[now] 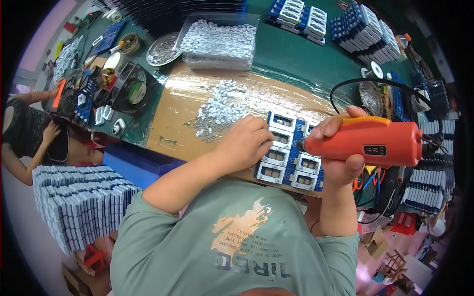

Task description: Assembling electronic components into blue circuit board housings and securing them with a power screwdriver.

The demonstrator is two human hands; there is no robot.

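My right hand (pixel 340 133) is wrapped round a red electric screwdriver (pixel 390 143) with an orange lever, held roughly level. Its dark tip points left, over a blue circuit board (pixel 292 162) fitted with several white rectangular frames (pixel 273 156). My left hand (pixel 247 143) rests at the board's upper left edge, with its fingers curled together beside a frame. What the left fingertips hold, if anything, is hidden. Left of that hand lies a loose pile of small white plastic parts (pixel 224 101), with small metal screws (pixel 210 129) along its lower side.
A clear bin (pixel 217 61) of white parts and a metal dish (pixel 163 49) stand behind the cardboard sheet (pixel 170 113). Finished-looking boards are stacked at back right (pixel 365 32) and lower left (pixel 84 197). A black cable (pixel 340 89) loops behind the screwdriver. Another person (pixel 34 133) sits at left.
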